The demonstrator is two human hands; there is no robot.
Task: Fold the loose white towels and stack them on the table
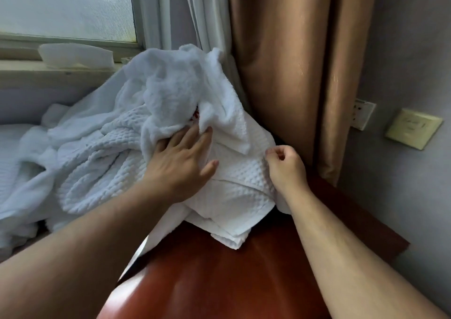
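Towel heap: a heap of loose white towels (97, 152) lay crumpled over the far end of the desk and spilled off to the left, below the window.
Desk: a polished red-brown wooden desk (219, 270) ran from the near edge of view up under the heap, and its near part was bare.
Curtain: a tan fabric curtain (280, 62) hung behind the heap on the right and touched it.
Waffle towel: a white waffle-weave towel (239, 179) lay on the near side of the heap, with its lower corner drooping onto the desk.
Terry towel: a fluffy white terry towel (175, 92) was bunched on top of the heap, just beyond the left fingertips.
Left hand: the left hand (180, 162) lay flat on the heap, its fingers (192, 138) straight and spread and pressing where the terry towel met the waffle towel.
Right hand: the right hand (286, 167) was curled, its thumb and forefinger (271, 151) pinching the waffle towel's right edge.
Dish: a white shallow dish (75, 55) sat on the window sill.
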